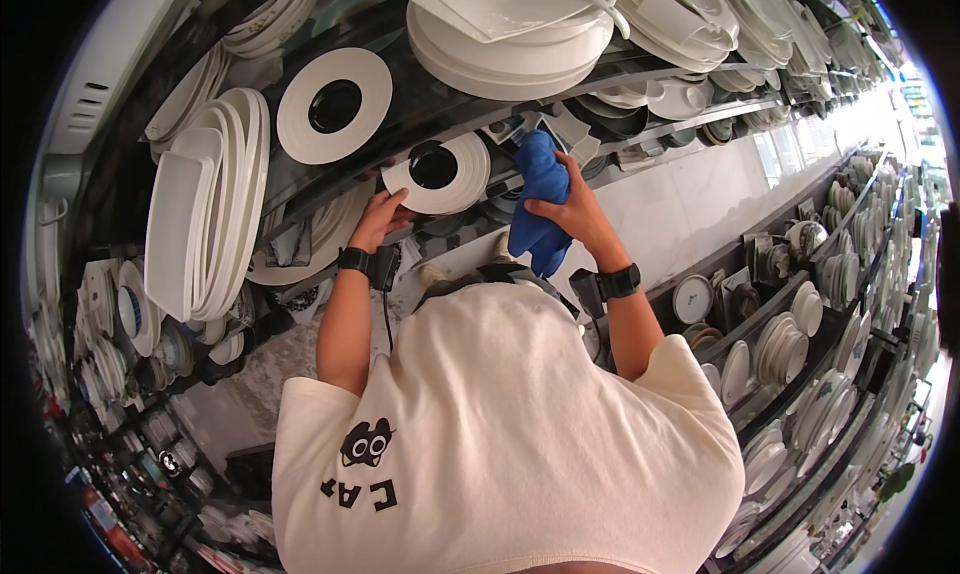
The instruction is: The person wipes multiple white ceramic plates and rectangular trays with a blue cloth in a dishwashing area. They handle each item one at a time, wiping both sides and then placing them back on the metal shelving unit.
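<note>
A white plate with a wide rim and a glossy black centre is in my left hand. The thumb lies on top of the rim, and the other fingers are partly hidden at its edge. My right hand grips a crumpled blue cloth, which hangs just right of the plate, apart from it. Farther left, a similar white plate with a black centre rests on the dark shelf.
Nested white oblong dishes stand at the left. Large white plates are stacked at the far side of the shelf. Along the right, a pale floor runs beside racks of plates.
</note>
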`<state>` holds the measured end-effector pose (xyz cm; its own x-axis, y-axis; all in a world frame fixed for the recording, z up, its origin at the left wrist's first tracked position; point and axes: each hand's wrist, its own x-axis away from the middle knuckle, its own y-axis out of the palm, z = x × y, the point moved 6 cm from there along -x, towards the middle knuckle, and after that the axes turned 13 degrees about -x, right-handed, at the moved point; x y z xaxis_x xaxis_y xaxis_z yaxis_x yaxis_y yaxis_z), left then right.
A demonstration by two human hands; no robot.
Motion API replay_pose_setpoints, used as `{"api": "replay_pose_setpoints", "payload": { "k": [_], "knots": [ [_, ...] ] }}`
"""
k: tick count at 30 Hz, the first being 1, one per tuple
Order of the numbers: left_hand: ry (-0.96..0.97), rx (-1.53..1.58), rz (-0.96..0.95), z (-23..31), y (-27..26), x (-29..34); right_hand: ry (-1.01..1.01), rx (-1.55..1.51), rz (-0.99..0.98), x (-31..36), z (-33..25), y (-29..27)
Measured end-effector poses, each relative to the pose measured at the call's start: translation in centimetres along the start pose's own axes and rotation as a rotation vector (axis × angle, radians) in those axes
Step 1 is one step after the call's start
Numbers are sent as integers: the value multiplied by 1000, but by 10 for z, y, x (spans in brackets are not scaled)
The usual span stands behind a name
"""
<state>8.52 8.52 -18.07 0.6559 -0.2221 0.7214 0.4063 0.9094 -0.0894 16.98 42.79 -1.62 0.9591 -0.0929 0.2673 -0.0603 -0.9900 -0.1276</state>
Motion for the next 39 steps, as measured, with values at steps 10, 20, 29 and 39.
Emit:
{"api": "replay_pose_setpoints", "payload": {
  "k": [10, 20, 29, 39],
  "knots": [
    [136, 299, -120, 1, 4, 19, -8, -7, -22, -1, 6, 9],
    [88, 178, -353, 24, 21, 78, 117, -345, 120, -7, 37, -1],
    [289, -276, -455, 106, 60, 122, 254, -631, -187, 10, 31, 4],
    [461, 226, -321, 160, 71, 185, -93, -590, 44, 10, -41, 20]
  ]
}}
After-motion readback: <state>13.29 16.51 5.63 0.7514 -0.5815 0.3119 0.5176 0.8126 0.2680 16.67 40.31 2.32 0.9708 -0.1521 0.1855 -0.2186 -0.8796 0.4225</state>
